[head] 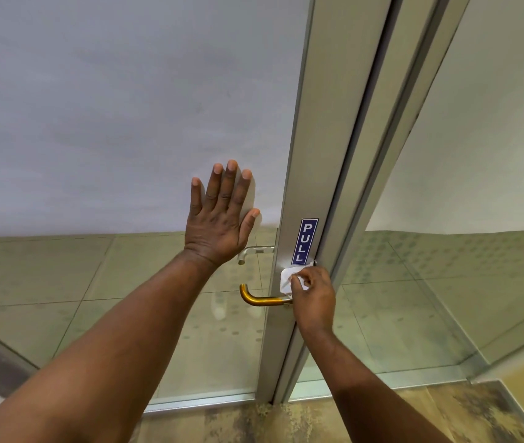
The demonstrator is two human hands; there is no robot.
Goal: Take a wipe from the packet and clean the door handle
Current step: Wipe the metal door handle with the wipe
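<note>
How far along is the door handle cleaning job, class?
Done: a white wipe is out of its packet, which is not in view. In hand: the right hand presses the wipe on the door frame at the brass handle's base, below the PULL sticker; the left hand lies flat on the glass. Left: the handle's lever looks unwiped.

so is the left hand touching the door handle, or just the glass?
Apart. Head view: left hand lies flat on the glass, above the brass door handle, clear gap between.
</note>
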